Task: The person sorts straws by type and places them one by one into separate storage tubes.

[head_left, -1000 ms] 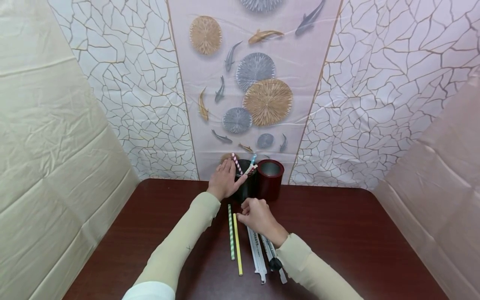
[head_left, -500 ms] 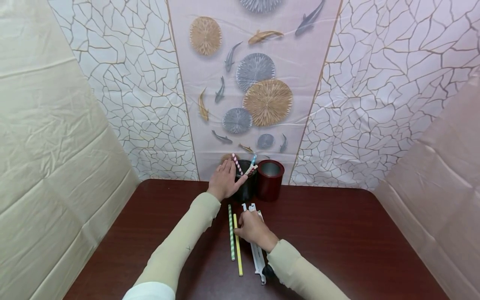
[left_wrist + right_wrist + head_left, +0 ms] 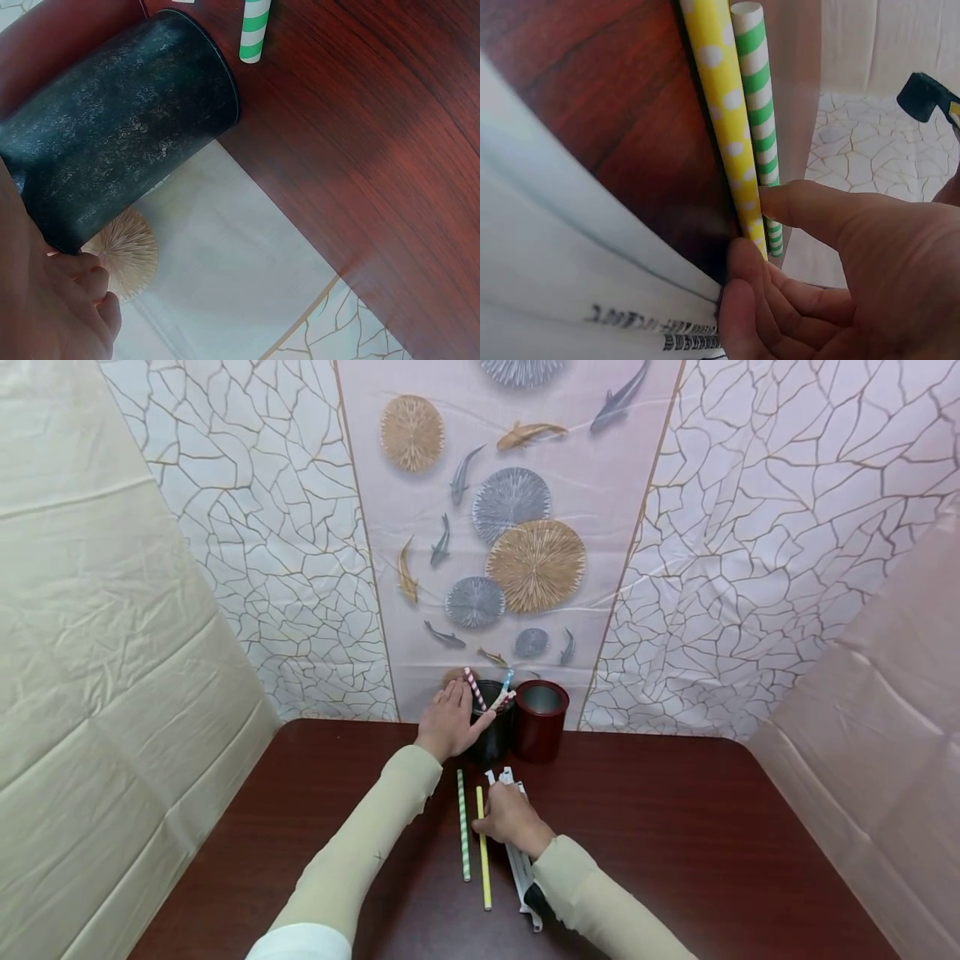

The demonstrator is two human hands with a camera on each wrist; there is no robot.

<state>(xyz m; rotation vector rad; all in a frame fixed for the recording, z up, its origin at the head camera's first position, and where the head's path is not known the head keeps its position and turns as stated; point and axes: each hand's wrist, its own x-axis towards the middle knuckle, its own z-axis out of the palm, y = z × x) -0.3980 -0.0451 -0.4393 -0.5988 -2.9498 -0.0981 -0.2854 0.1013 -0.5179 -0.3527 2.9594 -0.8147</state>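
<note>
Item: yellow dotted paper straw (image 3: 483, 847), lying flat on the dark wood counter (image 3: 675, 827) in front of the black cup (image 3: 491, 735) and touching the green-striped straw (image 3: 462, 825) that lies along its left side. Long axis: runs away from the person toward the black cup, nearly parallel to the green-striped straw; far end aims at the cup's base, near end points back to the person. The wrist view shows both straws (image 3: 739, 142) side by side with open ends. Right hand (image 3: 510, 817): grip closing on the yellow straw near its middle, thumb on the green side, fingertips (image 3: 742, 262) curled against the other; a full pinch is not certain. White printed paper sleeves (image 3: 517, 860) lie just right of the straw, under that hand. Left hand (image 3: 448, 720): fingers wrapped round the black cup, steadying it; the cup already carries pink-striped and blue straws (image 3: 474, 687). A dark red cup (image 3: 540, 718) stands touching the black cup's right side. Handling note: judged best to pinch the yellow straw alone, roll it clear of its green neighbour and the sleeves, lift lightly without crushing the paper tube, and tip the far end up before the cup mouth.
</note>
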